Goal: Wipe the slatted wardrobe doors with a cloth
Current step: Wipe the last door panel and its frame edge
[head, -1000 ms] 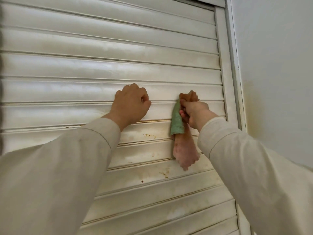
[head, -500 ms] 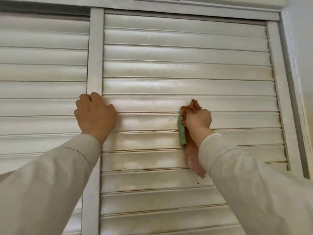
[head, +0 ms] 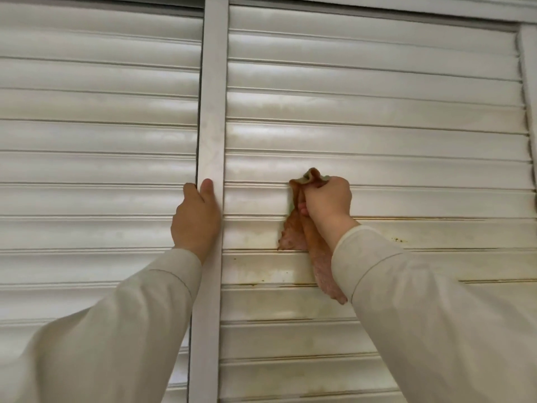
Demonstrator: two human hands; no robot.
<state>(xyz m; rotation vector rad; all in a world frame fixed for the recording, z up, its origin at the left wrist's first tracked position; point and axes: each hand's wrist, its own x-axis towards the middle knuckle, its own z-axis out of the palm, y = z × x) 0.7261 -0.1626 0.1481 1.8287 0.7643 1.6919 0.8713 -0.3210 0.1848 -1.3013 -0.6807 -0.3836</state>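
Observation:
Two white slatted wardrobe doors fill the view, the left door and the right door. My right hand grips a bunched orange-brown cloth and presses it against a slat of the right door, left of the door's middle. The cloth's tail hangs down below my wrist. A sliver of green shows at the cloth's top. My left hand grips the left edge of the right door's upright stile, with the thumb on its front face. Brown grime streaks the slats below and to the right of the cloth.
The door's top frame runs along the upper edge of the view. The right stile shows at the far right. Both my sleeves are pale beige and cover the lower part of the doors.
My right hand has slid the cloth leftward along the slat. My left hand has moved off the slats onto the stile and taken hold of its edge. The view has swung left.

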